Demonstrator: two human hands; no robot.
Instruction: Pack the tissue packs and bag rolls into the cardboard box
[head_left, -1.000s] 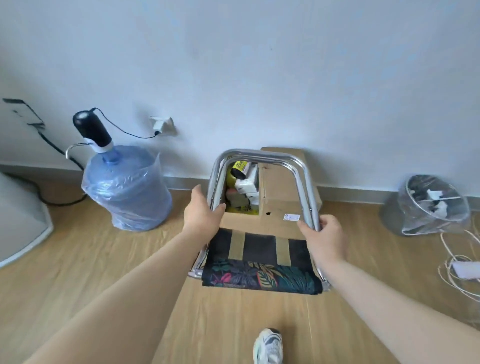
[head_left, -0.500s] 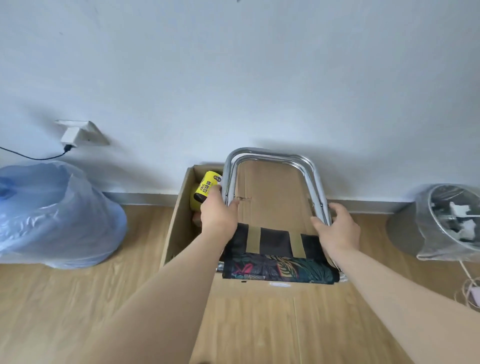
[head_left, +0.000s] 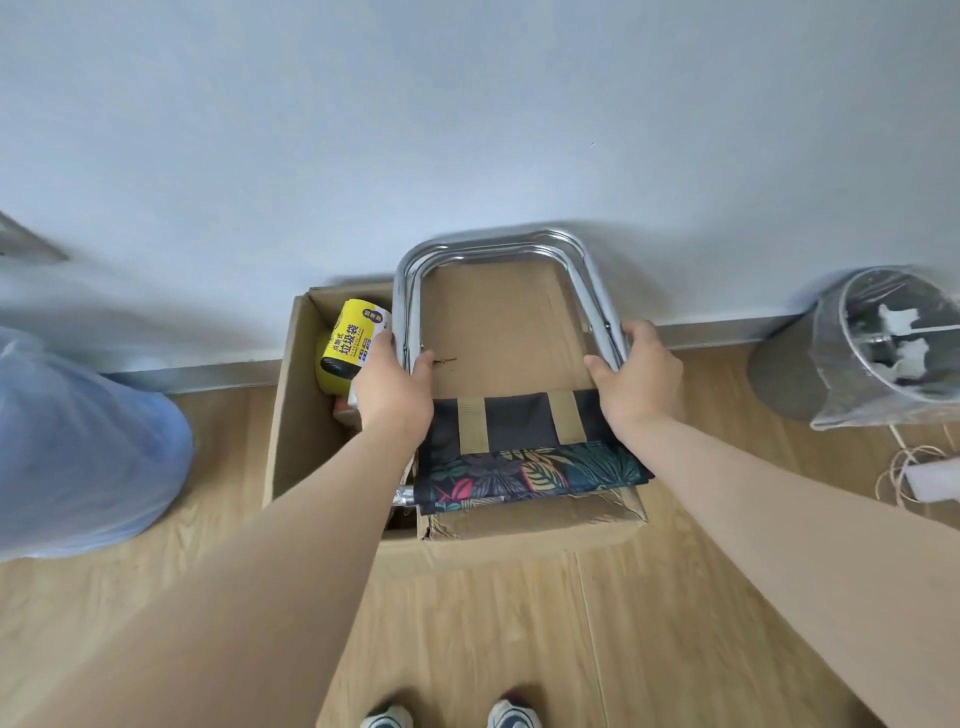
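Two hands: both closed around the chrome tubing of a folded metal-framed stool (head_left: 498, 364) with a dark leaf-print fabric seat.
Left hand (head_left: 392, 387): wrapped round the left leg of the frame, fingers curled over the tube, just beside the yellow roll.
Right hand (head_left: 636, 376): gripping the right leg of the frame, thumb on the inner side of the tube.
Stool position: lying flat across the closed right-hand flap of the brown cardboard box (head_left: 296, 415), its curved end towards the wall, its fabric seat towards the person.
Box: on the wooden floor (head_left: 208, 597) against the pale wall (head_left: 467, 130); its left half is open, the front edge of the flap is torn and creased.
Bag roll: a yellow roll of bags with a black end and printed label (head_left: 350, 343) stands tilted inside the open left half, near the back corner.
Tissue packs: cannot tell; what lies under the roll is mostly hidden by the left hand.
Left of box: a blue water bottle wrapped in clear plastic (head_left: 78, 447), blurred.
Right of box: a grey bin lined with clear plastic (head_left: 862, 353) holding white scraps, with pale cords (head_left: 909, 467) on the floor near it.
Bottom edge: toes of two white shoes (head_left: 452, 717).
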